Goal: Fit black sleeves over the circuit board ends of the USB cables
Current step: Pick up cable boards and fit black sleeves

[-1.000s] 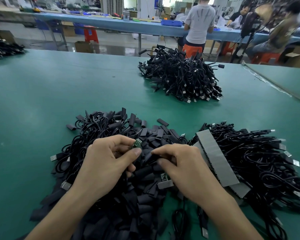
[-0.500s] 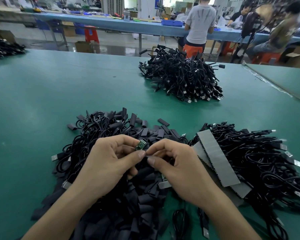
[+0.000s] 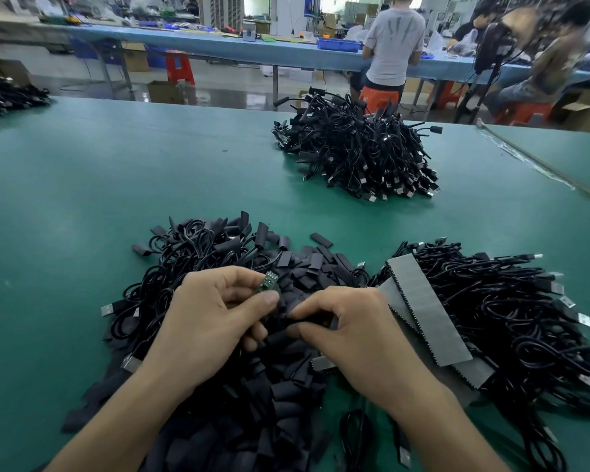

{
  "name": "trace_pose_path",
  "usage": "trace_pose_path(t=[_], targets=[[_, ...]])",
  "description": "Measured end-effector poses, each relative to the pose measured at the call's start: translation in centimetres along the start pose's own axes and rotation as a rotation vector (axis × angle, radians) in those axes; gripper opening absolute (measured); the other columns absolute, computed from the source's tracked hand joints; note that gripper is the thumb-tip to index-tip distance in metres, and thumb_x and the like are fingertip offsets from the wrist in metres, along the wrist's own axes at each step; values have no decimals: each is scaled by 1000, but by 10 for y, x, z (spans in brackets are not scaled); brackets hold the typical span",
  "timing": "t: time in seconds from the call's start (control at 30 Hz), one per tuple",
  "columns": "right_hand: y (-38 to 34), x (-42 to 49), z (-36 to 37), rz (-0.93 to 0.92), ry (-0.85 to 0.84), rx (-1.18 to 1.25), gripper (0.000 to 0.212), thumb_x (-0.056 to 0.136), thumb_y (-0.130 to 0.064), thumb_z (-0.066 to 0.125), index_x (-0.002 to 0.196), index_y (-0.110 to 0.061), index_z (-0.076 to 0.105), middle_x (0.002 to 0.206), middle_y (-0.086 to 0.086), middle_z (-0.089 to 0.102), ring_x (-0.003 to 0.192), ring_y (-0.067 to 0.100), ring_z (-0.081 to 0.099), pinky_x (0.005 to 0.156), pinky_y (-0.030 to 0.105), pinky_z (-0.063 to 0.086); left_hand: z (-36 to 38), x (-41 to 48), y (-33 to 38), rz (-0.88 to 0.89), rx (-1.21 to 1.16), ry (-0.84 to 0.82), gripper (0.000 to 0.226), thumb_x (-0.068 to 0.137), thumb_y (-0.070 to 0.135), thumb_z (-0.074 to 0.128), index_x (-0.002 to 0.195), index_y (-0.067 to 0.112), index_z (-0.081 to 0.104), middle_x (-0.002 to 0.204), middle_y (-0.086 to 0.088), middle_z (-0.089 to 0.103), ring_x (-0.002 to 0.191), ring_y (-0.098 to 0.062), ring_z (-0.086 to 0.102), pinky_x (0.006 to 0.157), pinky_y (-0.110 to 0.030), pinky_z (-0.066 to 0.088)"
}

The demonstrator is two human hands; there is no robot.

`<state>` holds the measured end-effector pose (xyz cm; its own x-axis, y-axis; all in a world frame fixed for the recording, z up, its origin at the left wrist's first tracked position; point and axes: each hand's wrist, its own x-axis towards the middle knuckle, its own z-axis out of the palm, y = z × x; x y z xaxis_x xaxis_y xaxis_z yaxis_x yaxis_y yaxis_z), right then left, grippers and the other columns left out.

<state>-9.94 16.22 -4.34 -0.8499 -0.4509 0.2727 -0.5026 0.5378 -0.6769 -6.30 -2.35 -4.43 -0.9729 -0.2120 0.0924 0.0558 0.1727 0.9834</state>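
My left hand (image 3: pixel 212 321) pinches a small green circuit board (image 3: pixel 268 281) on the end of a black USB cable, its tip sticking up above my thumb. My right hand (image 3: pixel 351 332) pinches a black sleeve (image 3: pixel 315 322) between thumb and forefinger, just right of and below the board, apart from it. Both hands hover over a heap of loose black sleeves (image 3: pixel 297 267) mixed with cables (image 3: pixel 184 253).
A pile of USB cables (image 3: pixel 511 311) lies at the right with grey toothed strips (image 3: pixel 423 308) on it. Another cable pile (image 3: pixel 358 151) sits farther back on the green table (image 3: pixel 116 185). People work at a blue bench beyond.
My right hand dropped away from the board, down and to the right, and now pinches a sleeve from the heap. My left hand kept the board in about the same place.
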Motion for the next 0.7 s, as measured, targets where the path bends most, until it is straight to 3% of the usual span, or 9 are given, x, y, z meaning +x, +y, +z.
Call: trace_pose_path(t=[0.13,0.23,0.37,0.5,0.6,0.7], targets=[[8,-1,-6,170,-12,-271,25,81,-44,75,103,-32,74,95,-17,69,91,2,61,83,30,54,-2,2,3,45,-72,99,6,82,15,77,84,20,74,75,-10,74,48,-16,64,45,-23,51],[11,-2,-3,240,-127,-466,45,87,-58,62,126,-35,59,117,-11,57,113,13,50,97,32,44,-4,3,3,66,-101,117,3,79,29,73,81,31,74,76,-8,73,47,-16,62,45,-23,50],[8,-5,18,129,-160,-478,60,95,-63,39,149,-38,26,136,-10,37,127,17,29,105,37,26,-4,5,1,95,-59,136,15,87,22,70,81,35,74,73,-3,71,49,-12,62,45,-21,50],[10,-12,33,80,-193,-480,47,100,-57,30,144,-41,25,138,-8,32,125,18,25,101,36,26,-5,7,-4,99,5,154,17,93,21,66,93,35,76,64,-1,65,48,-10,56,48,-19,48],[10,-10,32,80,-181,-421,31,99,-55,36,127,-40,36,132,-11,33,121,16,26,97,34,26,-4,7,-5,100,49,155,20,94,21,63,93,37,76,61,2,63,48,-8,55,50,-18,47],[11,-8,32,105,-198,-359,35,96,-55,47,125,-40,37,130,-14,37,121,13,29,99,32,26,-3,5,-3,101,63,146,20,95,20,62,92,34,77,57,4,61,48,-5,54,51,-15,46]])
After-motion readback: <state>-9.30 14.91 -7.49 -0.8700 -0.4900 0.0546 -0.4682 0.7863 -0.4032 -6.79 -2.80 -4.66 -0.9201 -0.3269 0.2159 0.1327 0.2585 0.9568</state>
